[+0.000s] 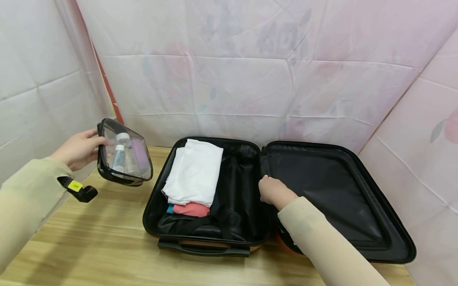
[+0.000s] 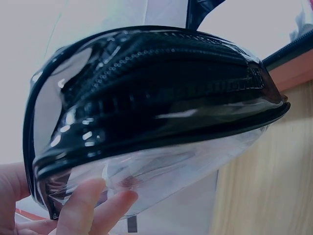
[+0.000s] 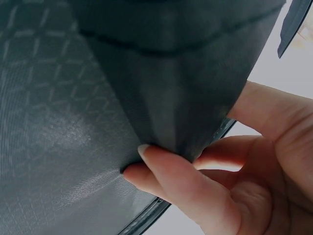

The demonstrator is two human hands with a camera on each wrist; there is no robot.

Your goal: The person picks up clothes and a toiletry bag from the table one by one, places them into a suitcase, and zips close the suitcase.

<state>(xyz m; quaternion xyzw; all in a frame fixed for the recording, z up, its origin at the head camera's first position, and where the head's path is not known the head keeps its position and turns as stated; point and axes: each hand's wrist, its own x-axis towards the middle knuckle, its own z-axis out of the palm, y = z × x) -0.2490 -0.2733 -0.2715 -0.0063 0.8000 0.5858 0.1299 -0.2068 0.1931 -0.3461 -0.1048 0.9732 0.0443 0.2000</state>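
Note:
Above the table's left side, my left hand (image 1: 79, 149) grips one end of a clear toiletry bag (image 1: 125, 155) with black trim. Small bottles (image 1: 119, 159) and a purple item (image 1: 140, 155) show through its side. In the left wrist view, fingertips (image 2: 80, 205) press the clear plastic below the black zip edge. My right hand (image 1: 276, 191) is at the hinge side of the open black suitcase (image 1: 241, 190). The right wrist view shows its fingers pinching the black fabric lining (image 3: 161, 107) by a zip. Folded white clothing (image 1: 196, 171) lies in the suitcase's left half.
Under the white clothing peeks a coral folded garment (image 1: 191, 209). The lid half (image 1: 329, 190) lies spread to the right, with a red object (image 1: 284, 242) partly hidden beneath its near edge. Patterned white sheets (image 1: 236, 87) hang behind the wooden table (image 1: 118, 238).

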